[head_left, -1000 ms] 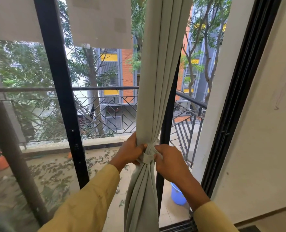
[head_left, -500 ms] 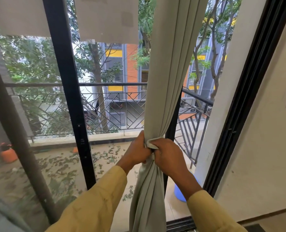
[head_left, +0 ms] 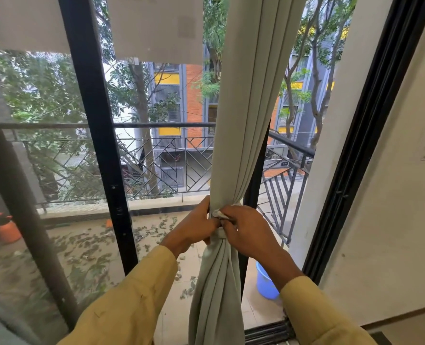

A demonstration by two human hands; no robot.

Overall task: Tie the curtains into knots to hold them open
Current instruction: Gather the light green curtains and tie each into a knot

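A tall glass door with a black metal frame (head_left: 94,135) fills my view, a leaf-strewn balcony floor (head_left: 87,247) behind it. The long pale grey-green fabric curtain (head_left: 241,108) hangs gathered in front of the frame, cinched at its middle by a band of the same cloth (head_left: 220,234). My left hand (head_left: 194,229) grips the gather from the left; my right hand (head_left: 247,232) pinches the band's loose end. A small blue plastic bucket (head_left: 264,282) stands outside, low right.

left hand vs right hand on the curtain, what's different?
The left hand wraps the left side of the gathered curtain, fingers hidden behind the fabric. The right hand comes from the right, pinching a small fold at the knot. Both wear yellow sleeves and meet at the cinch.
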